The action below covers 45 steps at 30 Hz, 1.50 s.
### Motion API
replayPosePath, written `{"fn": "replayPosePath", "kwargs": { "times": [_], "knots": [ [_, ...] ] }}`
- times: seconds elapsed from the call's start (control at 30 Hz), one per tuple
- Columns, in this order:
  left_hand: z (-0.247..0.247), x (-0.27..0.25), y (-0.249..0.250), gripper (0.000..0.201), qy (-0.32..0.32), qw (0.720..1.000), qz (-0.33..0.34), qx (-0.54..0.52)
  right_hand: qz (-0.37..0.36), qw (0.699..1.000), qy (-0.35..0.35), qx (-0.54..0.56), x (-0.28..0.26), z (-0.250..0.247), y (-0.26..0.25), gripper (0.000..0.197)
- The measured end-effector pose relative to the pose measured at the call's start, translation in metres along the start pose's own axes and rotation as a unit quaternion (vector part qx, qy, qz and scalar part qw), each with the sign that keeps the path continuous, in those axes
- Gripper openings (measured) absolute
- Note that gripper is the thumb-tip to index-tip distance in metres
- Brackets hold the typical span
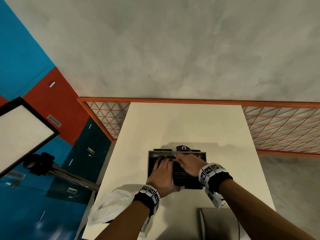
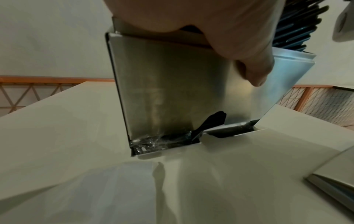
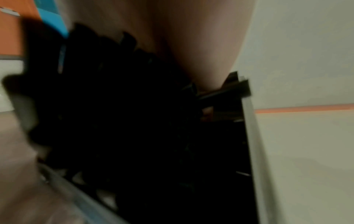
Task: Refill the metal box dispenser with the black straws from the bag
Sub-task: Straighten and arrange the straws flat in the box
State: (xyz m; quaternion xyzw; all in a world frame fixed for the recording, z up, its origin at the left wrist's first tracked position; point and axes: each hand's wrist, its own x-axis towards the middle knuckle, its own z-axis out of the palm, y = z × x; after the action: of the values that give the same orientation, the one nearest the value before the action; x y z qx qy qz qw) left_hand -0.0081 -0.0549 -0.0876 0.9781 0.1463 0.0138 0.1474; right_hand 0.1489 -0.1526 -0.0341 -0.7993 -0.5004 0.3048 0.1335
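Observation:
The open metal box dispenser [image 1: 149, 163] stands mid-table, and its brushed front wall [image 2: 168, 84] fills the left wrist view. Black straws [image 1: 183, 175] lie heaped in its top, some sticking out over the rim [image 2: 298, 30]. My left hand [image 1: 161, 172] lies on the heap with fingers spread, its thumb [image 2: 254, 66] hanging down the front wall. My right hand [image 1: 186, 164] curls over the straws [image 3: 114, 121] at the far right of the box, beside its wall [image 3: 250, 128]. A few straws show in the bottom slot [image 2: 162, 142].
A crumpled white bag [image 1: 110, 203] lies at the table's near left under my left forearm. A flat metal lid [image 1: 218, 224] sits at the near right edge. A purple object [image 1: 183, 148] pokes up behind the box. An orange mesh railing [image 1: 277, 129] borders the cream table [image 1: 181, 122].

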Motion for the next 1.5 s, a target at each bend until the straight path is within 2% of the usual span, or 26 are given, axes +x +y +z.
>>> {"fn": "replayPosePath", "kwargs": {
  "times": [0.1, 0.33, 0.47, 0.57, 0.6, 0.77, 0.83, 0.93, 1.07, 1.23, 1.33, 1.43, 1.5],
  "knots": [
    [-0.003, 0.004, 0.0, 0.102, -0.02, 1.0, -0.011, 0.001, -0.004, 1.0, 0.028, -0.012, -0.003, 0.001, 0.0, 0.017],
    [-0.016, 0.032, -0.005, 0.106, -0.105, 0.994, -0.037, -0.001, 0.094, 0.986, 0.122, -0.06, -0.011, 0.01, 0.003, 0.04],
    [-0.023, 0.05, -0.007, 0.114, -0.154, 0.987, -0.052, 0.005, 0.12, 0.975, 0.187, 0.02, -0.008, 0.018, 0.013, 0.042],
    [-0.026, 0.056, -0.009, 0.118, -0.176, 0.983, -0.043, -0.01, 0.122, 0.972, 0.196, 0.049, -0.005, 0.026, 0.017, 0.056],
    [-0.029, 0.059, -0.009, 0.116, -0.179, 0.983, -0.038, -0.021, 0.127, 0.969, 0.202, 0.065, -0.005, 0.026, 0.017, 0.056],
    [-0.036, 0.067, -0.017, 0.092, -0.205, 0.97, -0.043, -0.127, 0.093, 0.947, 0.261, 0.162, -0.009, 0.023, 0.018, 0.03],
    [-0.036, 0.072, -0.02, 0.087, -0.222, 0.962, -0.054, -0.151, 0.068, 0.941, 0.284, 0.169, -0.013, 0.024, 0.021, 0.031],
    [-0.034, 0.076, -0.022, 0.084, -0.231, 0.96, -0.055, -0.149, 0.069, 0.932, 0.313, 0.172, -0.019, 0.024, 0.023, 0.038],
    [-0.031, 0.081, -0.021, 0.084, -0.214, 0.972, -0.041, -0.09, 0.089, 0.943, 0.284, 0.151, -0.019, 0.026, 0.022, 0.046],
    [-0.034, 0.089, -0.012, 0.084, -0.225, 0.974, 0.008, 0.001, 0.111, 0.956, 0.25, 0.108, -0.008, 0.024, 0.021, 0.035],
    [-0.034, 0.088, -0.006, 0.082, -0.206, 0.977, 0.027, 0.054, 0.104, 0.958, 0.259, 0.064, -0.007, 0.014, 0.019, 0.031],
    [-0.027, 0.082, -0.003, 0.08, -0.175, 0.981, 0.047, 0.07, 0.091, 0.959, 0.267, 0.026, -0.01, 0.012, 0.019, 0.029],
    [-0.021, 0.077, -0.006, 0.077, -0.156, 0.986, 0.035, 0.037, 0.079, 0.963, 0.257, 0.004, -0.012, 0.017, 0.019, 0.035]
  ]
}}
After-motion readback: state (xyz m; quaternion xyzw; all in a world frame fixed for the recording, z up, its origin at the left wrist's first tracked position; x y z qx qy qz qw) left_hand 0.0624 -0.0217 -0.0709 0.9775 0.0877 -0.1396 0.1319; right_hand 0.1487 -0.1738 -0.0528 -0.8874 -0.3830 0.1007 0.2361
